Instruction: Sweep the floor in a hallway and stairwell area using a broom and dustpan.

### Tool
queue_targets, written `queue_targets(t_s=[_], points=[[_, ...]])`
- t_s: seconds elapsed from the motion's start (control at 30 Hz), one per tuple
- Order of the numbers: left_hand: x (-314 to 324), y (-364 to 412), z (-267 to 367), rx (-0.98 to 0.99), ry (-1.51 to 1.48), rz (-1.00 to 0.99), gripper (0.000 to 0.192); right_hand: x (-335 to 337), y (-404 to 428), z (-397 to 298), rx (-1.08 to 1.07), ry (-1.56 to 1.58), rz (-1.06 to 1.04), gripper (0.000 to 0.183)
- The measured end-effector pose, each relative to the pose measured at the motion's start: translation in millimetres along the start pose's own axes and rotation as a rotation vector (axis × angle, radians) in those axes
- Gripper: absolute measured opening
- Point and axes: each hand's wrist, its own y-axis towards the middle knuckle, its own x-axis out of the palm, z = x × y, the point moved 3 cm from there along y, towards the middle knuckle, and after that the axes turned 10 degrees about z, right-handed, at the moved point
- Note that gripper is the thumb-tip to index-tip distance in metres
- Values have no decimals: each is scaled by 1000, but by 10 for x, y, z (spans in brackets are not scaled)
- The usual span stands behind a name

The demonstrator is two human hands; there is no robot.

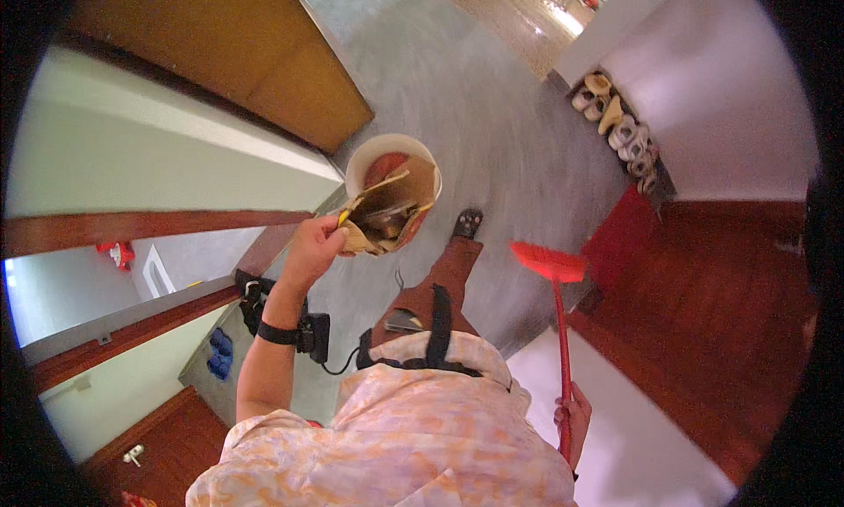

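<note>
My left hand point(319, 248) grips the edge of an open brown paper bag point(422, 174), pinching a yellow-marked part of its rim. The bag overlaps the opening of a white round bucket point(390, 141); some reddish material shows in the bucket behind it. Dark, shiny contents that I cannot identify show inside the bag. At the lower right my right hand point(575, 415) is closed around the red handle of a broom point(548, 262). The broom's red bristle head is lifted up in front of me, right of my foot; whether it touches the floor I cannot tell.
Several pairs of shoes point(633, 141) stand in a row along the right wall. A red mat point(620, 233) lies at a wooden-floored doorway on the right. A brown door point(264, 59) stands at the upper left. Blue footwear point(220, 354) is on the floor at the lower left.
</note>
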Motion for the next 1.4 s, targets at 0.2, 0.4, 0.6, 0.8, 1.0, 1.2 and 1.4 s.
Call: queue_targets(t_s=[0.2, 0.4, 0.6, 0.8, 1.0, 1.2, 1.4], points=[[-535, 498, 848, 140, 194, 104, 20, 291, -513, -951, -25, -273, -100, 62], [-1395, 504, 2213, 258, 229, 189, 17, 433, -999, -1989, -48, -379, -229, 54], [-2315, 669, 3140, 179, 357, 284, 24, 1215, -1309, -3022, -93, -458, -242, 54], [-3269, 1252, 3497, -3, -28, 396, 22, 2944, -1498, -4022, -152, -365, -429, 47], [-4987, 1588, 4214, -155, -374, 563, 24, 4940, -2316, -5061, 42, -255, -659, 61], [-5849, 2128, 4728, -151, -466, 669, 21, 6382, -2682, -6065, -57, -279, -722, 56], [-5766, 3234, 5020, -154, -431, 697, 20, 7236, -2126, -6975, -151, -389, -686, 47]])
